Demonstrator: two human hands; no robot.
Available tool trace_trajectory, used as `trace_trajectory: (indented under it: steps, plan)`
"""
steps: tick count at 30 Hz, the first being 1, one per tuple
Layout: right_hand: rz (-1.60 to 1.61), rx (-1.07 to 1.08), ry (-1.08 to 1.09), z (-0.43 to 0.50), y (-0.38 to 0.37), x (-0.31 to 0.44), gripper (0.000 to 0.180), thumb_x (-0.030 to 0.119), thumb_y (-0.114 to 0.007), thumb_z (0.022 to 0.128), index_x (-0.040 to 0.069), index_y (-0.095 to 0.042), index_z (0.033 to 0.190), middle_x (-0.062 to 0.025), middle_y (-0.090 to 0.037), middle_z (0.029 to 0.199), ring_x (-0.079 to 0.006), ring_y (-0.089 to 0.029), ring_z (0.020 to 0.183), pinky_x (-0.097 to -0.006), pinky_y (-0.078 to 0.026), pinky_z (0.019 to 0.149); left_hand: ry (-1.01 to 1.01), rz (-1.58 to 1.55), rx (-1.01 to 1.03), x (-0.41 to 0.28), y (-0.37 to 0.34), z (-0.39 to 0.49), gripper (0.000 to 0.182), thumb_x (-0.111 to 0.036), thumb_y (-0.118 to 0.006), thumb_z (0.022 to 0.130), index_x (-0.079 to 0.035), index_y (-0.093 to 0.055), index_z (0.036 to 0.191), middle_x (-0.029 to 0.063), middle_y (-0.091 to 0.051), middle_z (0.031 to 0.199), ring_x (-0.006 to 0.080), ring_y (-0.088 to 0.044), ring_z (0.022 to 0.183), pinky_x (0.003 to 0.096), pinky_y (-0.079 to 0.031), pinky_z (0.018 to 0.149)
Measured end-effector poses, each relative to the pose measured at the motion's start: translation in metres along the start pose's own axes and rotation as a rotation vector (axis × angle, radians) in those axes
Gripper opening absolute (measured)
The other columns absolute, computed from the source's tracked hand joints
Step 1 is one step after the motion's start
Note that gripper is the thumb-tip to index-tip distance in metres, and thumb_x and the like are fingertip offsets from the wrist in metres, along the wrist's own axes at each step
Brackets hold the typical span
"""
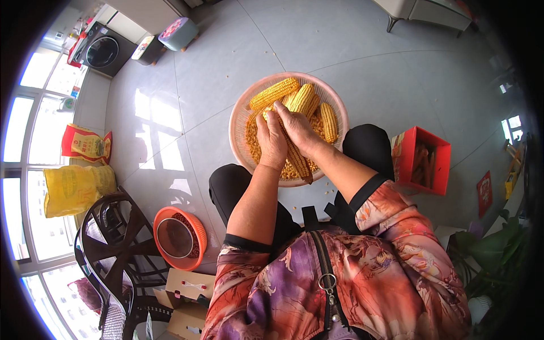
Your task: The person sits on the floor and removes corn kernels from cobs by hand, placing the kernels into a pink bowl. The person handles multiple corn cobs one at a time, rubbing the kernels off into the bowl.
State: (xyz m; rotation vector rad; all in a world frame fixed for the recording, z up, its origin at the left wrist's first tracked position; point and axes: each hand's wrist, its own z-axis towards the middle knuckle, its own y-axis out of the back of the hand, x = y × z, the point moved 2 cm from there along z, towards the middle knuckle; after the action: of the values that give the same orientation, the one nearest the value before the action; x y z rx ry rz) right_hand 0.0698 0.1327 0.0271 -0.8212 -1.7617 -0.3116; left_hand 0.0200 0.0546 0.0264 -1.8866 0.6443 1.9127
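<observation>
A round pink plastic basket [239, 146] stands on the floor between my knees, with loose corn kernels [253, 138] in it. My left hand [274, 140] and my right hand [295, 125] are close together over the basket, both closed around one ear of yellow corn [297, 159]. That ear slants down towards me, its lower end near the basket's rim; its upper part is largely hidden by my fingers. Several more ears lie in the basket: one at the far edge [274, 93], others beyond my hands [304, 98], and one at the right [329, 122].
A red box [444, 168] with long brownish pieces stands at my right. At my left are an orange basket [203, 231] with a sieve, an open cardboard box [187, 316], a dark chair [117, 255] and a yellow sack [70, 191]. Stray kernels dot the floor.
</observation>
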Motion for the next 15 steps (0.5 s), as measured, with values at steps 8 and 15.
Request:
trace_trajectory:
  steps: [8,15]
  plan:
    - [0.012,0.006,0.010,0.006,0.003,-0.009,0.061,0.052,-0.041,0.103,-0.002,-0.068,0.108,-0.0153,-0.067,0.100,-0.0211,-0.064,0.094,-0.0348,-0.052,0.084,0.027,-0.020,-0.008,-0.001,0.002,0.002,0.048,-0.045,-0.038,0.107,0.000,-0.049,0.121,0.0176,-0.061,0.118,0.0253,-0.058,0.107,0.0378,-0.046,0.095]
    - [-0.050,0.201,0.066,-0.010,0.005,0.015,0.060,0.054,-0.040,0.104,0.002,-0.058,0.127,-0.0112,-0.062,0.117,-0.0184,-0.059,0.106,-0.0335,-0.050,0.091,0.115,-0.446,-0.026,-0.003,0.023,0.015,0.053,-0.049,-0.037,0.106,-0.001,-0.048,0.125,0.0137,-0.065,0.100,0.0226,-0.066,0.087,0.0345,-0.057,0.078]
